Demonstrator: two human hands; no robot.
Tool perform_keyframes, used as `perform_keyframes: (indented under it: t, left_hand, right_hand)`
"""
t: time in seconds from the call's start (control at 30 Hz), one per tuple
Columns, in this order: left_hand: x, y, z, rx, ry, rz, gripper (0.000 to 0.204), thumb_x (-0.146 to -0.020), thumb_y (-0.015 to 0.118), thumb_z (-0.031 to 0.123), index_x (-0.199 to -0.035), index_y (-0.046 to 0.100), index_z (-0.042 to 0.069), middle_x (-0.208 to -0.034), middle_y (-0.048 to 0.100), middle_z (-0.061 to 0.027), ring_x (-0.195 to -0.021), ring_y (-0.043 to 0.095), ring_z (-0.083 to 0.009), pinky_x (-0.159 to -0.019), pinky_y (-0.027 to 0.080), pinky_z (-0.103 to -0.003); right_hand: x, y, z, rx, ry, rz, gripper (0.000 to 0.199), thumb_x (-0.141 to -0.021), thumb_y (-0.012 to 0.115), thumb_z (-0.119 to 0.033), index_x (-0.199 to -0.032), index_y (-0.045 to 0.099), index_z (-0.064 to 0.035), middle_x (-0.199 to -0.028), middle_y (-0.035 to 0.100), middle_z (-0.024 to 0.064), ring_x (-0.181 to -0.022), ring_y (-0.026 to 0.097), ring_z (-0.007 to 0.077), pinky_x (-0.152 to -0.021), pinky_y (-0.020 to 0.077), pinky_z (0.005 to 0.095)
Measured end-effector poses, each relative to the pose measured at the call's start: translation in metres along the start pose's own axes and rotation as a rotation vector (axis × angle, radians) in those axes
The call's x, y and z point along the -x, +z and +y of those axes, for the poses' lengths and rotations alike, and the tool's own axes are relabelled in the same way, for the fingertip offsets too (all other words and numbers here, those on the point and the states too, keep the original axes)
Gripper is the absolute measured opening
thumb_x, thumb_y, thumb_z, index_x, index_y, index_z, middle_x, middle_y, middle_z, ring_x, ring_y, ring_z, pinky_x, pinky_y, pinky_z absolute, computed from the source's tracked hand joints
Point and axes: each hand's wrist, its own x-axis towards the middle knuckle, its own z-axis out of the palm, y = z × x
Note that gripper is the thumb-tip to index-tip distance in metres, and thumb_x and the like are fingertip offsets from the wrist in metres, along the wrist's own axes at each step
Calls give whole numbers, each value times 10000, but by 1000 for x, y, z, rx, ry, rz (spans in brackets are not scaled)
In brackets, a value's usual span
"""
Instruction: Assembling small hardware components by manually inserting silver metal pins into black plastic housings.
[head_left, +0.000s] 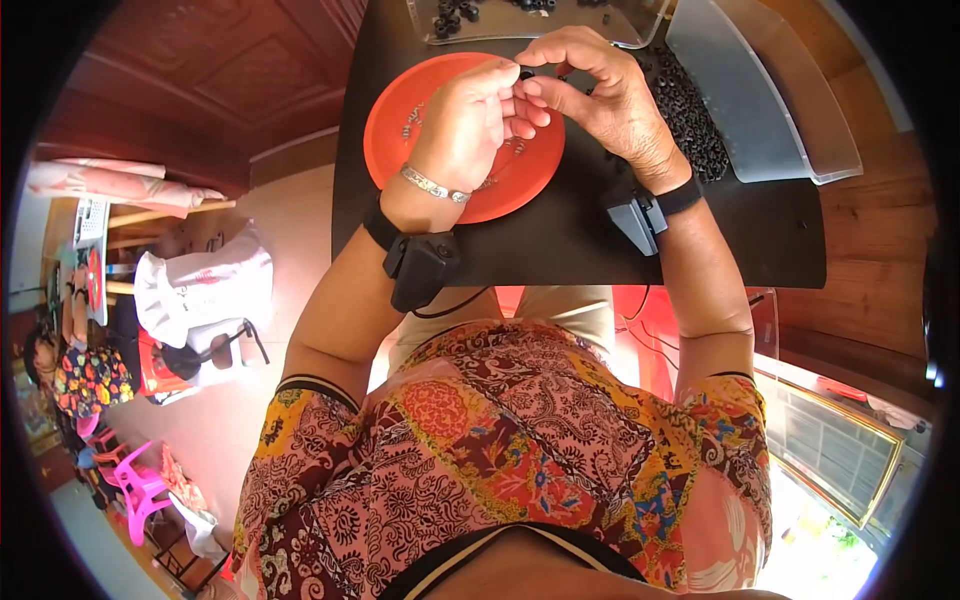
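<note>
Above a round orange-red plate (393, 165), my two hands meet at their fingertips. Between them is a small black ring-like part (527, 74), partly covered by the fingers. My left hand (470, 120) pinches it from the left, its other fingers curled. From the right, the thumb and forefinger of my right hand (612, 105) close on the same part. Small silvery metal pieces (412, 118) are scattered on the plate, partly hidden by my left hand. Right of my right hand, a heap of small black parts (692, 125) covers the dark table (560, 255).
A clear bin (560, 35) with black parts stands at the table's far side. Beside the heap lies a translucent grey bin (745, 100), on its side. Devices are strapped to both wrists. Far left, another person (90, 375) sits near a white bag (205, 285) and pink chair (140, 492).
</note>
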Motion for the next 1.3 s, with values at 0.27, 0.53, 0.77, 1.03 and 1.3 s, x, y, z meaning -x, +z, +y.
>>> perform_keyframes:
  t: [0.27,0.53,0.77,1.03,1.3]
  left_hand:
    - [4,0,0,92,-19,-42,206,-896,498,233,-944,556,41,-826,602,-64,-772,585,-176,-674,448,-289]
    - [7,1,3,77,-66,-37,190,-891,507,223,-942,559,47,-841,605,-61,-780,592,-180,-677,449,-284]
    - [9,3,7,-96,1,-35,195,-896,509,220,-928,570,37,-869,619,-61,-772,596,-168,-668,445,-266]
    - [0,-20,19,78,195,186,222,-908,502,211,-944,584,8,-865,632,-107,-747,607,-222,-676,458,-312]
    - [-3,-31,34,171,194,304,254,-904,515,227,-949,573,-16,-907,608,-128,-829,586,-266,-739,454,-356]
  right_hand:
    - [6,8,-1,-27,115,58,267,-756,742,-75,-1004,643,-60,-1011,644,33,-860,582,141,-736,465,264]
    - [3,2,-2,172,-117,75,235,-718,725,-99,-924,624,-48,-948,644,82,-904,613,289,-795,503,360]
    - [5,-2,-8,268,-95,-23,198,-799,672,-99,-988,639,-51,-1002,652,79,-959,603,286,-837,488,360]
    - [7,-2,2,239,220,43,211,-849,642,-155,-1017,632,-28,-898,662,110,-805,639,267,-733,509,330]
    - [20,18,28,327,350,-114,275,-807,645,-167,-1040,590,-34,-782,656,135,-738,646,283,-669,505,364]
